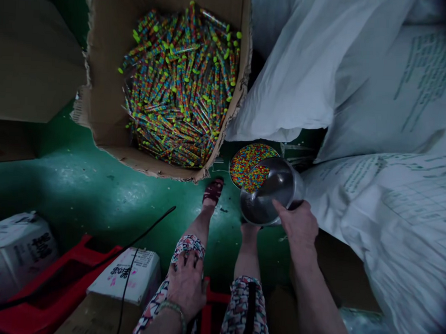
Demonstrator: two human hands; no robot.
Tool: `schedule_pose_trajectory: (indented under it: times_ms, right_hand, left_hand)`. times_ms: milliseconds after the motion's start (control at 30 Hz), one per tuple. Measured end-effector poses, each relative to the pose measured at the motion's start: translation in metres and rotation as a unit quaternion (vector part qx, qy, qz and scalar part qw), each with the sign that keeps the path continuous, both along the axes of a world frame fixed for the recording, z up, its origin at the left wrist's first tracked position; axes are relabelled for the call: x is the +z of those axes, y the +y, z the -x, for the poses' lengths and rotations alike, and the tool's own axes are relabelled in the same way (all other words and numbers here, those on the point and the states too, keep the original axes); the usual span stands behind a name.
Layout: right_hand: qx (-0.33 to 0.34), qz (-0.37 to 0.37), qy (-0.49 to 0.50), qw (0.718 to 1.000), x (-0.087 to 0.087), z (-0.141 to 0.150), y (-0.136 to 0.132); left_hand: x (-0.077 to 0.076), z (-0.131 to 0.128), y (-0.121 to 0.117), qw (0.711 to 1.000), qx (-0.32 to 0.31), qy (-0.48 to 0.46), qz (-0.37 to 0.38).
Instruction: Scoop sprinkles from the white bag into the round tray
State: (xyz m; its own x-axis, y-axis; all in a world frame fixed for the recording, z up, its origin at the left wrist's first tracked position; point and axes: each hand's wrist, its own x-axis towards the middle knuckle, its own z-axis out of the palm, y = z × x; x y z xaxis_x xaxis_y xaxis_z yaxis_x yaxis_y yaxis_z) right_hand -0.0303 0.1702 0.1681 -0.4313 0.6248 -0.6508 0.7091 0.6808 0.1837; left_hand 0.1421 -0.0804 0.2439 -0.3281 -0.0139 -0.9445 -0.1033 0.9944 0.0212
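Note:
My right hand (298, 223) grips the rim of a shiny metal cup (268, 192), thumb inside it, tilted over a round bowl of small coloured candies (247, 161) on the green floor. A few candies show at the cup's mouth. My left hand (187, 282) rests flat on my left knee, fingers spread on the patterned trouser leg. My sandalled foot (213, 190) stands just left of the bowl.
A torn cardboard box (108, 81) full of coloured candy-filled tubes stands ahead. Large white sacks (378, 120) fill the right side. Small white cartons (125, 279) sit on red plastic (47, 297) at lower left, with a black cable (145, 232) running across.

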Motion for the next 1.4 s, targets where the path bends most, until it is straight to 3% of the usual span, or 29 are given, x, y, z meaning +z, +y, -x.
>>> schedule_pose_trajectory:
  times_ms: [300,500,733,967,1167,1400]
  right_hand:
    - [-0.029,-0.042,0.003,0.999,0.0,-0.004,0.013]
    - [0.026,-0.047,0.019,0.998,0.012,-0.006,0.008]
    - [0.049,-0.061,0.009,0.997,0.005,-0.013,0.006]
    - [0.018,-0.041,-0.004,0.999,0.005,-0.02,0.015]
    - [0.016,-0.033,-0.002,0.999,0.009,-0.022,0.007]
    - [0.031,-0.037,-0.025,0.999,0.001,-0.021,-0.007]
  left_hand:
    - [0.0,0.002,0.001,1.0,0.003,-0.006,0.005]
    - [0.0,0.0,-0.001,1.0,0.002,0.005,-0.003]
    - [-0.001,0.0,-0.001,1.0,0.001,-0.005,-0.002]
    - [0.001,0.004,0.0,1.0,0.005,-0.002,0.002]
    - [0.001,0.004,0.0,1.0,-0.001,0.006,0.001]
    - [0.001,0.006,0.0,1.0,0.005,-0.001,-0.006]
